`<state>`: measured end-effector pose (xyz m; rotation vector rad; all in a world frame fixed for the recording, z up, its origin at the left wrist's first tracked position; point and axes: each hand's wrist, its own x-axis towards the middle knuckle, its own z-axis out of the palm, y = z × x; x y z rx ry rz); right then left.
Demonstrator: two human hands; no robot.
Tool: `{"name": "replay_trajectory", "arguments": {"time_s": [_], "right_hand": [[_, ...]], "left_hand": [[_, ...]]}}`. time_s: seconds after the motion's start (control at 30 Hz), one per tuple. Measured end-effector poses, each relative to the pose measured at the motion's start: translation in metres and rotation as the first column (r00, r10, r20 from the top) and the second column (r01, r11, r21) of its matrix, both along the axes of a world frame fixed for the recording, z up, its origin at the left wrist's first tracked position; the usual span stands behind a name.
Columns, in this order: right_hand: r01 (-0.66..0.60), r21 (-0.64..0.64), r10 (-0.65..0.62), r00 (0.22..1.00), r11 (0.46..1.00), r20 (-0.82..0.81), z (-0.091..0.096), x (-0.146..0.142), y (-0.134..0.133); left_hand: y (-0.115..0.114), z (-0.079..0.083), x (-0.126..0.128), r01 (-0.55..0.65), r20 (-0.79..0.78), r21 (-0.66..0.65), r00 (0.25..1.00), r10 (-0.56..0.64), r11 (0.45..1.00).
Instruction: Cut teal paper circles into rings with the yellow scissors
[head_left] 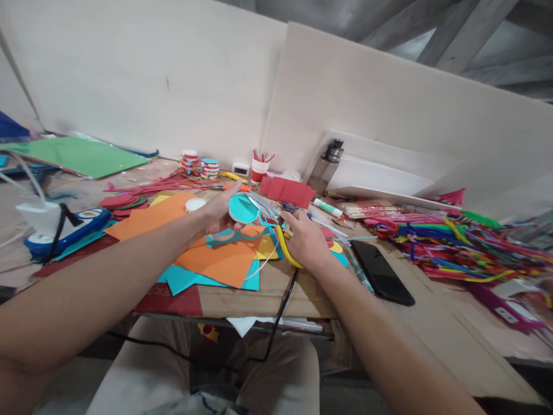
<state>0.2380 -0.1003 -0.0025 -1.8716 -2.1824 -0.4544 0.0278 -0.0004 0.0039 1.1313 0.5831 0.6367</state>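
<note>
- Lying far L on worktop (78,190): green sheet (80,155), looks uncut. Nearer, blue power strip (71,237) w/ white plug (38,216).
- Next, red discs (118,202) in a loose pile; prob. cut already, not yet used.
- Behind, two banded red/white/turq. pieces (209,167), side by side. I'd guess done or nearly so; single or stacked, too small to tell.
- Mid-L: orange sheets (220,265) over turq. sheets (185,279), w/ white disc (195,205) on top. Plenty of stock left, I'd say.
- L hand (218,212) grasping round piece (243,208) by its rim, up over the sheets, turq. face toward cam. Face seems covered, so that bit's prob. done; whether it's fixed, can't tell.
- Btwn hands: pale shiny bits (261,204), too blurred to ID.
- R hand (305,239) looks curled round yellow tool (283,248), black cord (283,302) below; type unclear. Work on round piece apparently unfinished, approx. midway.
- R of that: phone (382,271), then coloured strands (449,242), bundled, apparently unused.
</note>
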Motion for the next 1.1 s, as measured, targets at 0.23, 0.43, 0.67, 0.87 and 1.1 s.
{"name": "replay_trajectory", "arguments": {"time_s": [0.23,0.43,0.67,0.87,1.1], "right_hand": [[0.065,-0.027,-0.063,0.997,0.998,0.052,0.0041,-0.0037,-0.0029],[0.073,-0.022,-0.071,0.995,0.997,0.065,0.0041,-0.0036,-0.0032],[-0.005,0.008,0.004,1.000,1.000,0.015,-0.0001,-0.0013,-0.0006],[0.006,-0.006,-0.005,0.999,1.000,0.041,-0.0010,-0.0011,-0.0020],[0.019,0.006,-0.019,0.998,1.000,0.065,-0.0013,-0.0014,-0.0016]], "left_hand": [[0.0034,-0.0012,-0.0024,0.035,0.020,-0.034,0.999,-0.035,0.999],[0.0057,-0.0014,-0.0006,-0.064,0.099,-0.061,0.993,0.070,0.996],[0.0055,-0.0041,0.0016,-0.014,0.072,-0.059,0.997,0.018,0.998],[0.0036,-0.0049,0.0023,0.055,0.057,-0.045,0.997,-0.052,0.998],[0.0031,-0.0012,0.0000,0.068,0.040,-0.022,0.997,-0.067,0.997]]}}
